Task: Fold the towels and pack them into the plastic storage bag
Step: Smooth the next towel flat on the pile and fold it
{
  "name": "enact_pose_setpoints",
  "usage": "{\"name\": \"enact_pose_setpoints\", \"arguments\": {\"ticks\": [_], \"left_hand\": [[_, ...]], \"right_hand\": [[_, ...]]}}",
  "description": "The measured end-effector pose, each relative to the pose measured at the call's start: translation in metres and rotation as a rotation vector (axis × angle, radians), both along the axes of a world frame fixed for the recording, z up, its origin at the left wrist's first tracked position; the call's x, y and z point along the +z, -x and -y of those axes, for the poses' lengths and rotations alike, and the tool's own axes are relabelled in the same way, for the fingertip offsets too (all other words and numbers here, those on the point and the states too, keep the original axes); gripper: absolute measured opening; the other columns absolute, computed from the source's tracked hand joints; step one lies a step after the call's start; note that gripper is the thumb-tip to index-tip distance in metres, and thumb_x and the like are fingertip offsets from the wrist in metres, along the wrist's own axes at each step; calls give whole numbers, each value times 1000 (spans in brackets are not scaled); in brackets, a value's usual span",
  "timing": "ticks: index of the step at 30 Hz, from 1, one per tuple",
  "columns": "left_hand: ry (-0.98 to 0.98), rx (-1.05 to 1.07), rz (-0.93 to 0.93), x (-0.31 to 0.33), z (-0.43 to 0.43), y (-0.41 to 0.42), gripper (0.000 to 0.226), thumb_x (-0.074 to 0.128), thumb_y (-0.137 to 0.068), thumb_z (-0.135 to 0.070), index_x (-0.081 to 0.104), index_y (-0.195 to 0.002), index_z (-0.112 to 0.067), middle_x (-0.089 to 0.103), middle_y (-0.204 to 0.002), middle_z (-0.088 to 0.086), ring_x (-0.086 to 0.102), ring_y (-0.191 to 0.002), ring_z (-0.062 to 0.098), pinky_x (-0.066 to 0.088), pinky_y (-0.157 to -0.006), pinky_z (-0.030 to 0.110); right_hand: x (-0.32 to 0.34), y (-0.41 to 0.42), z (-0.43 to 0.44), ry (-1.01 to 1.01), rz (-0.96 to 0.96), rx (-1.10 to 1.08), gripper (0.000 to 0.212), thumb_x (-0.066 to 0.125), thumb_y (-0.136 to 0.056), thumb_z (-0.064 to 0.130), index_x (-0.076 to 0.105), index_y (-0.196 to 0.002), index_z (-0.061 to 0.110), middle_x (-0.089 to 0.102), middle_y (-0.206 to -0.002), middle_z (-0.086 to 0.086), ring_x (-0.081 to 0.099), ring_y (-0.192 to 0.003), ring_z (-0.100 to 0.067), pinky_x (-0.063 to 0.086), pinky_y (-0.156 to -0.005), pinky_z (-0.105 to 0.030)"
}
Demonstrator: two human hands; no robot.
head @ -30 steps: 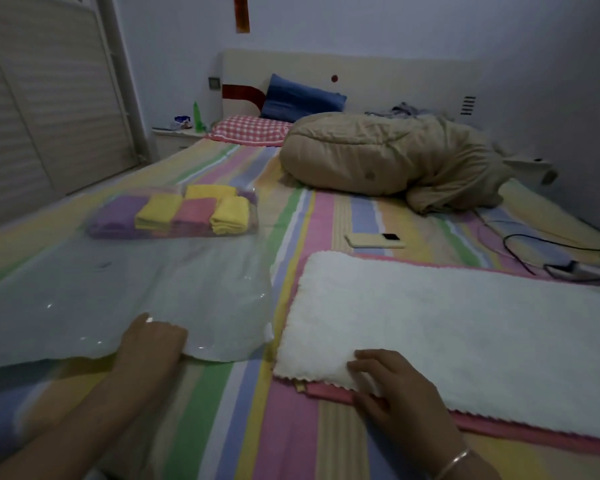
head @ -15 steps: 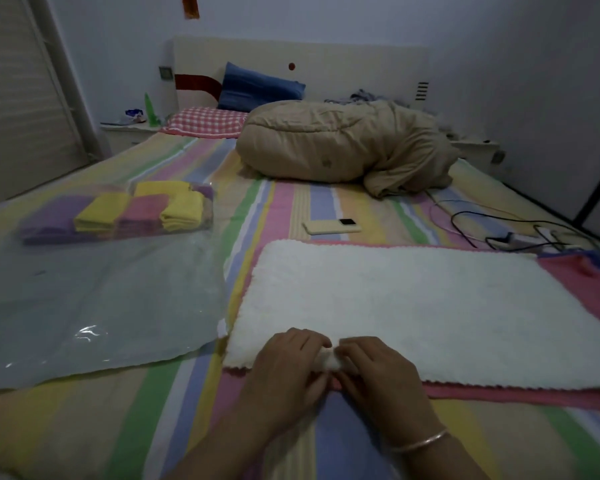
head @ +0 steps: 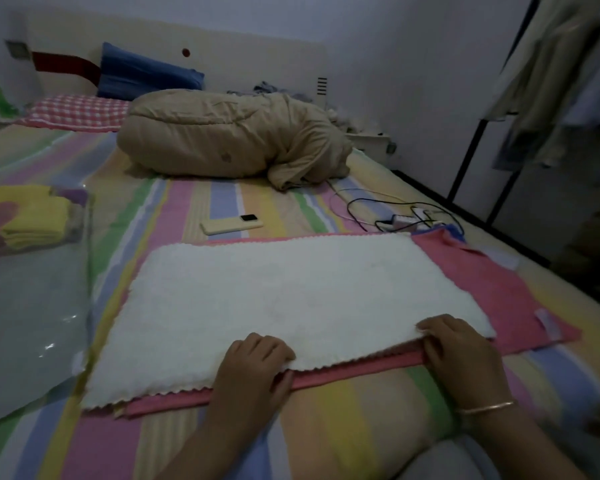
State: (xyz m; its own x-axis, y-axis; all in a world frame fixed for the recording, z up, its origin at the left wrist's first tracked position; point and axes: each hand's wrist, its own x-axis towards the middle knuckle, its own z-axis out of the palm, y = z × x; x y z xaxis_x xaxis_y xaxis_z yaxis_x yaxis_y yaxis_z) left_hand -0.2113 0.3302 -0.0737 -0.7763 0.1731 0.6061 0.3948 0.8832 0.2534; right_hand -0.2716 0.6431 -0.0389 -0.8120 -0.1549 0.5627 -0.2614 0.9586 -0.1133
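Both hands, left hand [head: 253, 367] and right hand [head: 459, 355], gripping near edge of white towel [head: 291, 292], fingers curled; phone [head: 232, 224] beyond, plastic storage bag [head: 32, 306] left.

Storage bag [head: 25, 306] and folded towels [head: 32, 223] apparently cropped left.

Half a second ago, pressed together at the middle of the white towel's [head: 291, 299] near edge; now spread apart along that edge, left hand [head: 253, 368] toward the left-centre, right hand [head: 459, 355] close to the right corner. A second ago, left hand resting on the clear plastic storage bag [head: 32, 323]; now off it and well to its right, gripping the towel hem with curled fingers, thumb underneath. Right hand likewise pinching the hem, the white edge between both hands lifted slightly off the pink towel [head: 499, 292] beneath.
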Motion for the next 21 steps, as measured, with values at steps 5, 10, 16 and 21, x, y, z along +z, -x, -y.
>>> {"name": "enact_pose_setpoints", "arguments": {"ticks": [5, 10, 16, 21], "left_hand": [[-57, 0, -80, -8, 1, -2, 14, 59, -83, -32, 70, -90, -26, 66, -95, -14, 60, -87, 12, 42, -73, 29], [-100, -2, -67, -9, 1, -4, 16, 59, -84, -32, 71, -91, -25, 66, -97, -15, 60, -90, 10, 42, -76, 27], [-280, 8, 77, -1, -1, -11, 21, 53, -87, -41, 71, -91, -29, 67, -94, -21, 61, -88, 2, 45, -77, 24], [-1109, 114, 399, 27, 15, 2, 24, 45, -97, -37, 61, -103, -22, 74, -93, 0, 71, -82, 19, 55, -70, 26]], "right_hand": [[9, 0, -10, 48, -4, -313, 9, 58, -89, 21, 66, -91, 24, 60, -76, -1, 56, -65, -23, 46, -52, -32], [12, 2, -1, 37, -9, -396, 16, 60, -89, 24, 65, -74, 23, 56, -57, -1, 42, -49, -19, 24, -45, -21], [21, 11, 52, 85, -263, 71, 8, 71, -80, 8, 69, -76, 14, 69, -80, -6, 66, -78, -26, 49, -71, -36], [13, -13, 139, 84, -240, 573, 12, 60, -86, 17, 72, -84, 17, 71, -100, 1, 62, -106, -19, 44, -88, -31]]}}
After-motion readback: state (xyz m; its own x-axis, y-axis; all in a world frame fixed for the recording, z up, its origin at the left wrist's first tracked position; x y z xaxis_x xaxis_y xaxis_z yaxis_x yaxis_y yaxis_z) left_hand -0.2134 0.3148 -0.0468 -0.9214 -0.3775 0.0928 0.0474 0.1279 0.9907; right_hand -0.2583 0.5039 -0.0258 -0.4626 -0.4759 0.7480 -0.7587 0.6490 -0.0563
